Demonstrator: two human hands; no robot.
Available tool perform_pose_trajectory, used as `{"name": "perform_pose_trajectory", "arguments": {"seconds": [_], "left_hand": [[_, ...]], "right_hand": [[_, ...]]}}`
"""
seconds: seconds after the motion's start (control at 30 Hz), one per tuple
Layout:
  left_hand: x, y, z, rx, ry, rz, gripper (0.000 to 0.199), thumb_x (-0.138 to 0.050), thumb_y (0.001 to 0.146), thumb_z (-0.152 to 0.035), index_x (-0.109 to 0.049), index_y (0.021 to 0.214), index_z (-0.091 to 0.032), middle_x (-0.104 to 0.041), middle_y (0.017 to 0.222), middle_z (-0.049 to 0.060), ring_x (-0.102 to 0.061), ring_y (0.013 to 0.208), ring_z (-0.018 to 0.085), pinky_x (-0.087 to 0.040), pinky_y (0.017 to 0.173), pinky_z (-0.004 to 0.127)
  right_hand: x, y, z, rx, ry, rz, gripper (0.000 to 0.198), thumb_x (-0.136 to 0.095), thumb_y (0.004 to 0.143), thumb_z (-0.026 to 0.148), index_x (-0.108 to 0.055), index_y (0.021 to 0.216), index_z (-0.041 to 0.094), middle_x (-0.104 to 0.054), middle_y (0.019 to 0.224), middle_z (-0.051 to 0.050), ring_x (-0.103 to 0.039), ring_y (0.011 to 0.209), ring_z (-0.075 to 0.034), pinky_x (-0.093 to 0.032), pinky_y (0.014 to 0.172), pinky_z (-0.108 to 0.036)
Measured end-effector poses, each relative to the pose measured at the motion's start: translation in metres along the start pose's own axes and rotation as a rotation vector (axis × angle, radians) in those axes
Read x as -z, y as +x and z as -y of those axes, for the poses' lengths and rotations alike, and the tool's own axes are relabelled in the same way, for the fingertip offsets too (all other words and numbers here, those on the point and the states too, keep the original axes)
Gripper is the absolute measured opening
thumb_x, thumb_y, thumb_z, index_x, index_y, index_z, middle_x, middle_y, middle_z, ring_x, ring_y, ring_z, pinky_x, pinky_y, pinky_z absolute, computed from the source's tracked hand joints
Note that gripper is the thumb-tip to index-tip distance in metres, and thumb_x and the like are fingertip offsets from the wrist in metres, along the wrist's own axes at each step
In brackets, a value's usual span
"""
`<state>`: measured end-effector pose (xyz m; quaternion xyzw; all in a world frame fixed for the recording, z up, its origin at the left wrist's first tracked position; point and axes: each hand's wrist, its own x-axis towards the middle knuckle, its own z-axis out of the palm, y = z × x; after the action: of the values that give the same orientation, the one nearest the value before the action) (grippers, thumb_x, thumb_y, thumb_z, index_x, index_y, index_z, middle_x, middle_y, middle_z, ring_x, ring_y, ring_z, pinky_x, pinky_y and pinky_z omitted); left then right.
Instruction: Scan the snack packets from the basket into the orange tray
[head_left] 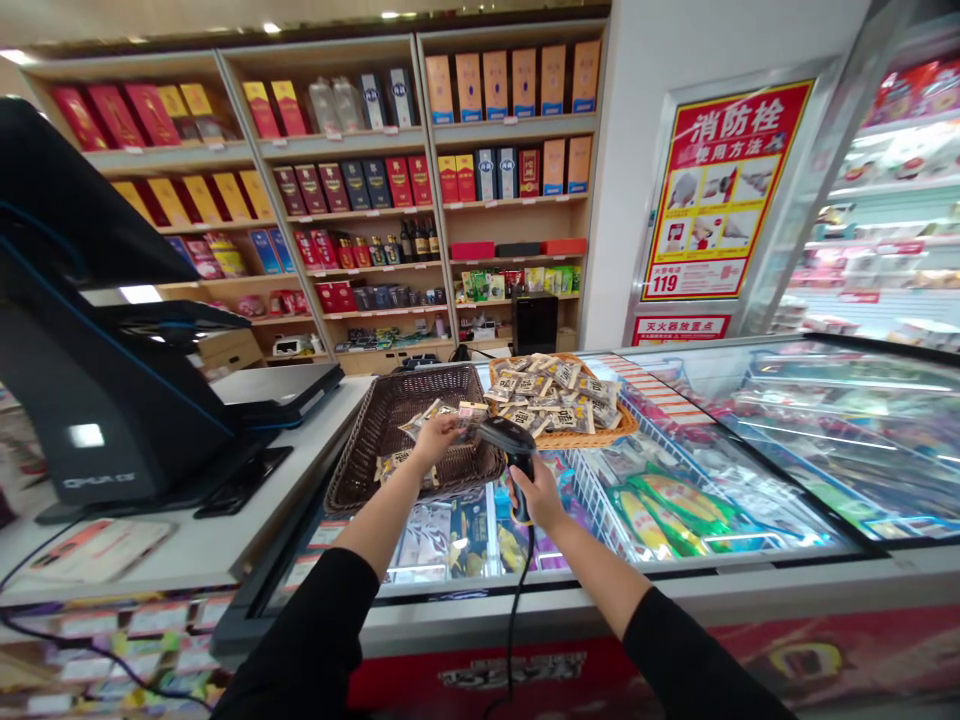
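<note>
My right hand [540,493] is wrapped round the handle of a black barcode scanner [507,436], its head pointing left over the basket edge. A small snack packet [471,414] is pinched in the fingers of my left hand [436,440], close to the scanner's head. Below my left hand stands a dark brown wicker basket [360,455] with a few similar packets [394,464] inside. Right beside it, an orange-tan wicker basket [600,438] is heaped with the same kind of packets [559,395].
Both baskets rest on a glass-topped chest freezer [780,470] full of frozen goods. On the left counter [262,520] stand a dark checkout terminal [112,400] and a flat scale [281,385]. The scanner's cable [517,610] hangs down in front. Stocked shelves [435,210] line the back wall.
</note>
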<state>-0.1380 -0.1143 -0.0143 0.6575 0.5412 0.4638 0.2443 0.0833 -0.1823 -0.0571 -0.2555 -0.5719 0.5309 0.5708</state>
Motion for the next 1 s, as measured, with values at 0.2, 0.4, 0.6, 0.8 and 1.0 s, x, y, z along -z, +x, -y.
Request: {"name": "perform_pose_trajectory", "arguments": {"seconds": [0.2, 0.4, 0.6, 0.8, 1.0], "left_hand": [[0.003, -0.005, -0.008, 0.041, -0.047, 0.049, 0.031, -0.068, 0.068, -0.030, -0.071, 0.096, -0.016, -0.073, 0.097, 0.006, -0.066, 0.095, 0.025, -0.050, 0.089, 0.038], [0.006, -0.006, -0.008, 0.093, -0.059, 0.007, 0.035, -0.069, 0.067, -0.032, -0.070, 0.096, -0.013, -0.073, 0.099, 0.009, -0.065, 0.099, 0.027, -0.049, 0.091, 0.041], [0.007, -0.002, 0.002, 0.095, -0.091, -0.023, 0.037, -0.071, 0.065, -0.032, -0.069, 0.097, -0.014, -0.073, 0.099, 0.007, -0.065, 0.100, 0.025, -0.048, 0.094, 0.041], [0.009, 0.001, 0.009, 0.094, -0.128, -0.052, 0.034, -0.073, 0.060, -0.027, -0.069, 0.091, -0.012, -0.073, 0.092, 0.007, -0.066, 0.095, 0.025, -0.047, 0.096, 0.043], [0.008, -0.001, 0.002, 0.092, -0.127, -0.037, 0.034, -0.074, 0.062, -0.029, -0.070, 0.093, -0.014, -0.073, 0.096, 0.007, -0.066, 0.097, 0.026, -0.047, 0.095, 0.043]], "right_hand": [[0.000, 0.000, 0.001, 0.020, -0.005, 0.006, 0.025, -0.056, 0.084, 0.043, -0.048, 0.080, 0.020, -0.052, 0.051, 0.008, -0.043, 0.034, -0.009, -0.036, 0.035, -0.020], [-0.002, -0.001, 0.010, 0.005, 0.038, 0.021, 0.026, -0.060, 0.080, 0.044, -0.049, 0.075, 0.020, -0.053, 0.048, 0.007, -0.043, 0.032, -0.009, -0.035, 0.034, -0.021], [0.001, -0.002, 0.008, -0.011, 0.053, 0.014, 0.025, -0.060, 0.080, 0.042, -0.050, 0.076, 0.020, -0.054, 0.050, 0.006, -0.045, 0.033, -0.009, -0.035, 0.034, -0.021], [0.001, -0.001, 0.005, -0.031, 0.088, 0.031, 0.024, -0.060, 0.080, 0.041, -0.050, 0.079, 0.019, -0.053, 0.050, 0.007, -0.044, 0.033, -0.008, -0.034, 0.033, -0.020], [-0.001, -0.002, 0.009, -0.044, 0.117, 0.033, 0.025, -0.059, 0.080, 0.042, -0.050, 0.080, 0.019, -0.052, 0.049, 0.007, -0.043, 0.033, -0.008, -0.034, 0.033, -0.020]]}}
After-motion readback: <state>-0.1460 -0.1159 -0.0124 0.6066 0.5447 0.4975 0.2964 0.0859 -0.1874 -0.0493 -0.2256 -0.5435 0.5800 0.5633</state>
